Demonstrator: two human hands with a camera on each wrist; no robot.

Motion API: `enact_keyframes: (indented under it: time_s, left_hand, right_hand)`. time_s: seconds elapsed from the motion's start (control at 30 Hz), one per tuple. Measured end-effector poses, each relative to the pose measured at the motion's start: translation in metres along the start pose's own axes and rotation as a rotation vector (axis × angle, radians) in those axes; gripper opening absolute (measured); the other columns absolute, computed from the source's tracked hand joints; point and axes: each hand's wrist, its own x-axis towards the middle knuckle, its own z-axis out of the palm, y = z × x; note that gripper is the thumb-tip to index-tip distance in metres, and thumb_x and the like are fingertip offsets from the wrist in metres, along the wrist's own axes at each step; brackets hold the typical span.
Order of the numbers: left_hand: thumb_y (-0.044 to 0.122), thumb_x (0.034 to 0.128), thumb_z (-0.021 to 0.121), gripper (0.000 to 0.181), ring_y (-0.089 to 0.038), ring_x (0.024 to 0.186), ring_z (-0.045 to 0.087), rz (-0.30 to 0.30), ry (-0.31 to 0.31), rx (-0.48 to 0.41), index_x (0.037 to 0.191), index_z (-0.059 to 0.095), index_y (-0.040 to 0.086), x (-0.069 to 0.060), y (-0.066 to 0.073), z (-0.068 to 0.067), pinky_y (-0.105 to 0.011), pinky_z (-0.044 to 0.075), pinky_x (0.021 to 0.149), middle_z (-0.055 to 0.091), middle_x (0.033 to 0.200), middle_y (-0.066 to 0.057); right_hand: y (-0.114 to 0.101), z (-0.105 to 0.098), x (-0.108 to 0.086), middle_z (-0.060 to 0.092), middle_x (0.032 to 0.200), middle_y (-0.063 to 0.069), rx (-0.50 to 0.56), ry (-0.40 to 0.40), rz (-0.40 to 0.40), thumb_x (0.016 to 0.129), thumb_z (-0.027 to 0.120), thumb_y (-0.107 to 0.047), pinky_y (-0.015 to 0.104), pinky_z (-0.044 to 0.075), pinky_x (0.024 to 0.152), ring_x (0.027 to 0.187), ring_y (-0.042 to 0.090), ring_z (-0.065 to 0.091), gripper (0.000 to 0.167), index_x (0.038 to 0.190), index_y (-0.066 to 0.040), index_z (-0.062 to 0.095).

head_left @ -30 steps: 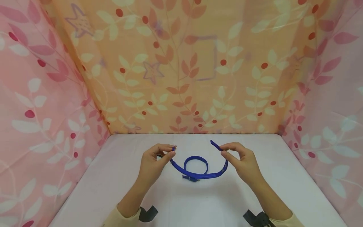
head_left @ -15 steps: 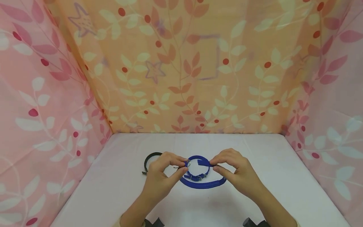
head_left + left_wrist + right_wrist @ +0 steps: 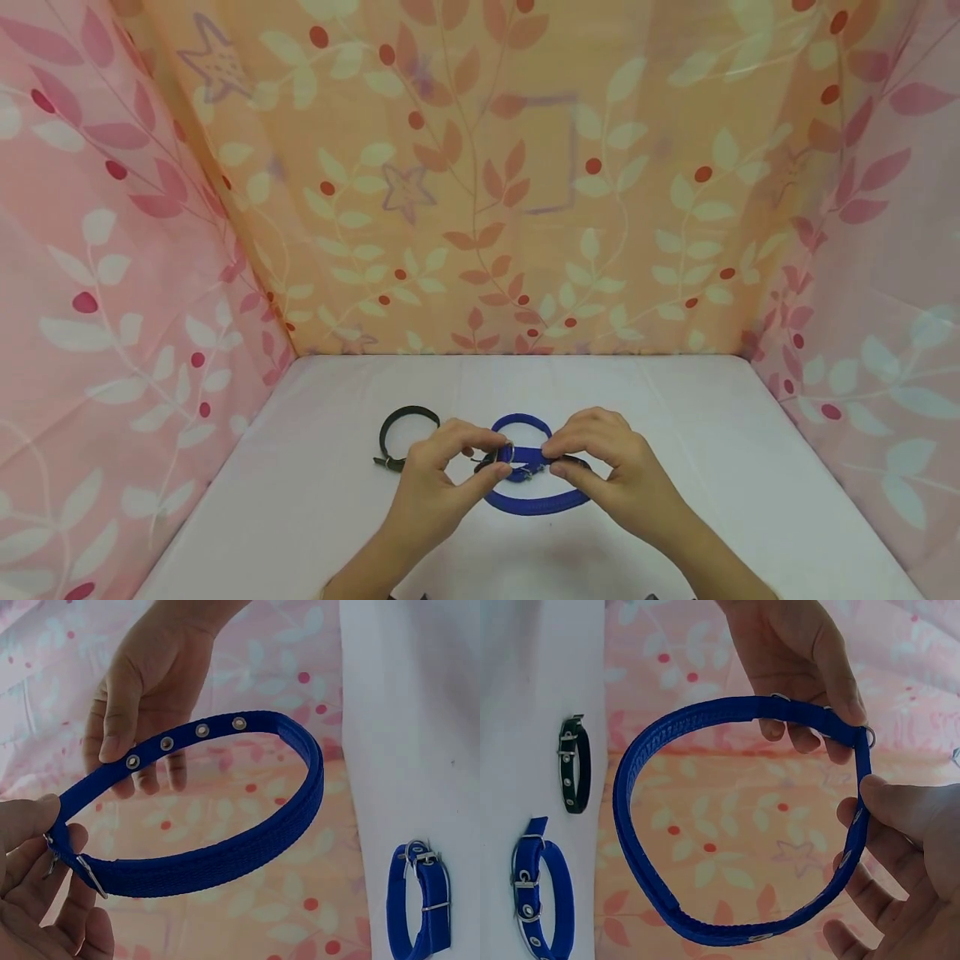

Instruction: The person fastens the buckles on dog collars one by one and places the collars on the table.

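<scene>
A blue pet collar [image 3: 536, 505] with metal eyelets hangs in a loop between both hands, above the table. My left hand [image 3: 448, 479] pinches its buckle end, where a metal ring shows between finger and thumb. Close by on the right, my right hand [image 3: 618, 462] pinches the strap end that has the eyelets. In the right wrist view the strap tip [image 3: 862, 754] reaches the buckle end beside the left fingertips; whether it passes through the buckle I cannot tell. Just behind the held collar lies a second blue collar [image 3: 520, 418], buckled into a ring and partly hidden.
A black collar [image 3: 407, 410], also buckled into a ring, lies on the white table [image 3: 300, 467] to the left, partly behind the left hand. Patterned cloth walls [image 3: 480, 250] enclose the table at the back and both sides.
Both hands have come together and lower, bringing the strap end up to the buckle end and closing the collar into a loop. The black collar, mostly hidden earlier, now shows.
</scene>
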Motion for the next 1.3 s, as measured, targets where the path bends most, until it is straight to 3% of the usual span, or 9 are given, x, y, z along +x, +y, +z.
enact_keyframes:
  time_s: [0.23, 0.43, 0.67, 0.83, 0.93, 1.1, 1.3]
  left_hand:
    - [0.023, 0.0894, 0.082, 0.025, -0.010, 0.097, 0.064, -0.028, -0.026, -0.033, 0.113, 0.075, 0.023, 0.000, -0.001, 0.003, -0.030, 0.055, 0.081, 0.075, 0.101, 0.012]
    - [0.024, 0.0862, 0.084, 0.026, -0.010, 0.097, 0.064, -0.087, -0.050, -0.053, 0.110, 0.076, 0.027, 0.000, -0.001, 0.002, -0.031, 0.054, 0.081, 0.074, 0.099, 0.016]
    - [0.027, 0.0852, 0.085, 0.024, -0.012, 0.095, 0.065, -0.192, -0.105, -0.080, 0.105, 0.073, 0.028, 0.000, 0.000, 0.003, -0.032, 0.053, 0.083, 0.073, 0.097, 0.014]
    - [0.024, 0.0869, 0.084, 0.022, -0.015, 0.095, 0.063, -0.304, -0.162, -0.124, 0.105, 0.072, 0.029, 0.002, -0.001, 0.006, -0.030, 0.053, 0.085, 0.072, 0.098, 0.014]
    - [0.023, 0.0874, 0.083, 0.022, -0.015, 0.098, 0.061, -0.293, -0.170, -0.137, 0.105, 0.072, 0.029, 0.002, -0.002, 0.007, -0.030, 0.053, 0.085, 0.070, 0.102, 0.013]
    - [0.023, 0.0866, 0.084, 0.025, -0.012, 0.102, 0.060, -0.220, -0.135, -0.061, 0.106, 0.072, 0.032, 0.001, -0.002, 0.006, -0.031, 0.053, 0.084, 0.067, 0.107, 0.016]
    - [0.024, 0.0898, 0.081, 0.025, -0.013, 0.101, 0.061, -0.148, -0.136, 0.010, 0.110, 0.070, 0.032, -0.001, -0.003, 0.004, -0.030, 0.052, 0.086, 0.067, 0.106, 0.020]
  right_hand:
    - [-0.001, 0.001, -0.003, 0.074, 0.101, -0.011, -0.022, 0.033, -0.030, 0.077, 0.087, 0.001, 0.023, 0.038, 0.101, 0.104, 0.013, 0.063, 0.041, 0.107, -0.025, 0.076]
    - [-0.003, 0.003, -0.001, 0.074, 0.100, -0.011, -0.028, 0.043, -0.066, 0.075, 0.087, 0.002, 0.027, 0.036, 0.103, 0.103, 0.014, 0.062, 0.042, 0.106, -0.023, 0.076]
    - [-0.006, 0.006, 0.000, 0.073, 0.101, -0.013, -0.045, 0.032, -0.078, 0.075, 0.088, 0.000, 0.027, 0.036, 0.104, 0.104, 0.013, 0.062, 0.041, 0.107, -0.023, 0.075]
    - [-0.007, 0.009, -0.002, 0.072, 0.100, -0.015, -0.057, 0.015, -0.024, 0.078, 0.087, -0.006, 0.027, 0.036, 0.104, 0.104, 0.011, 0.061, 0.037, 0.109, -0.024, 0.074]
    - [-0.007, 0.010, -0.003, 0.071, 0.100, -0.016, -0.067, 0.003, 0.013, 0.080, 0.087, -0.008, 0.026, 0.037, 0.103, 0.105, 0.010, 0.061, 0.035, 0.109, -0.024, 0.074]
    - [-0.005, 0.010, -0.003, 0.071, 0.099, -0.016, -0.081, 0.013, 0.017, 0.079, 0.088, -0.009, 0.026, 0.037, 0.103, 0.104, 0.009, 0.061, 0.035, 0.109, -0.022, 0.075]
    - [-0.004, 0.009, -0.002, 0.071, 0.099, -0.016, -0.082, 0.012, 0.028, 0.078, 0.088, -0.008, 0.027, 0.036, 0.104, 0.104, 0.009, 0.061, 0.036, 0.109, -0.023, 0.075]
